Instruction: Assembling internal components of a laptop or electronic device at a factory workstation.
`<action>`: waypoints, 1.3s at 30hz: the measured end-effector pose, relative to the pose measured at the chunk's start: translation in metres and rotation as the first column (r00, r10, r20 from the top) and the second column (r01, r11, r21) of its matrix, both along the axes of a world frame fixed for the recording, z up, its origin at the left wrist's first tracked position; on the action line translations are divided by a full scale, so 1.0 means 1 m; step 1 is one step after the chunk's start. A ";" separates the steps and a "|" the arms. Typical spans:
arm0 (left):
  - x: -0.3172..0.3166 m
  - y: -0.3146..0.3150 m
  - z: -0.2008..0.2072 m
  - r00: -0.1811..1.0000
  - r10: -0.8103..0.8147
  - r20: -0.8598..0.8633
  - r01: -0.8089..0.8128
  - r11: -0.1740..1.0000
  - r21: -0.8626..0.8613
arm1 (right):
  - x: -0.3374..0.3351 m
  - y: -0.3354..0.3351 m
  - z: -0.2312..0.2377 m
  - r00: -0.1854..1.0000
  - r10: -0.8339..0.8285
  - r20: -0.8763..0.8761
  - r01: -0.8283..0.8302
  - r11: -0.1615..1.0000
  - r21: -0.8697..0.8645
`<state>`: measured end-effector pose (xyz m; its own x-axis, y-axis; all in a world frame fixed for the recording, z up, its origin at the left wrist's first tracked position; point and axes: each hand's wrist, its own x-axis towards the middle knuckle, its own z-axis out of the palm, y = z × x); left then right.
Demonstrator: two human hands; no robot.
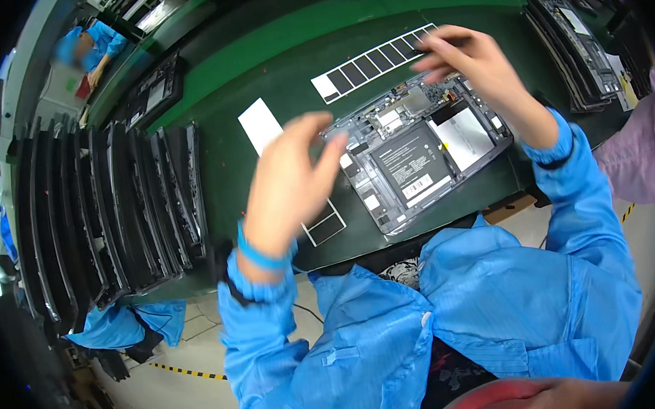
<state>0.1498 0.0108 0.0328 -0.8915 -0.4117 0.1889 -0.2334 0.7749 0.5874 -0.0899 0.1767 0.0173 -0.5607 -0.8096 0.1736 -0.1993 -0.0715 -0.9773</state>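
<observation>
An opened tablet-like device [355, 174] lies on the green bench in front of me, its battery [413, 163], silver plate and circuit boards exposed. My left hand [289, 178] hovers by the device's left edge, thumb and forefinger apart with nothing seen between them. Beyond the device is a white sheet of black rectangular stickers [354, 74]. Over that sheet's right end is my right hand [471, 59], its fingertips smeared by motion. Whether they pinch a sticker cannot be made out. Partly behind my left hand lies a plain white strip [260, 125].
Several dark device housings [108, 212] stand upright in a row at the left. More housings [571, 51] are stacked at the far right. A black-and-white framed sheet [325, 228] lies near the front edge. Another person [107, 42] in blue sits at the far left.
</observation>
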 end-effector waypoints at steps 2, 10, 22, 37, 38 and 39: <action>-0.031 -0.038 -0.014 0.995 -0.098 -0.023 0.091 0.974 -0.205 | 0.014 -0.042 0.000 0.996 0.086 0.036 -0.088 0.995 0.053; -0.056 -0.084 -0.085 0.974 -0.188 0.127 0.203 0.973 -0.111 | 0.018 -0.100 -0.046 0.995 0.091 -0.051 -0.079 0.977 0.198; -0.056 -0.087 -0.090 0.978 -0.205 0.042 0.209 0.965 -0.158 | 0.018 -0.103 -0.054 0.941 -0.030 -0.338 0.100 0.976 0.191; -0.061 -0.098 -0.079 0.977 -0.195 0.081 0.202 0.976 -0.081 | 0.003 -0.057 -0.009 0.977 0.049 0.208 -0.049 0.999 -0.005; -0.059 -0.093 -0.068 0.977 -0.184 0.110 0.197 0.972 -0.126 | -0.003 -0.044 -0.002 0.983 0.051 0.178 -0.053 0.999 0.006; -0.062 -0.084 -0.061 0.981 -0.185 0.060 0.191 0.975 -0.114 | -0.013 -0.031 0.001 0.988 0.046 0.147 -0.049 0.999 0.015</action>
<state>0.0874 -0.0735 -0.0278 -0.9602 -0.2129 0.1811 -0.1026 0.8711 0.4802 -0.1034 0.1461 0.0178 -0.5397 -0.8383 0.0772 -0.0504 -0.0594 -0.9970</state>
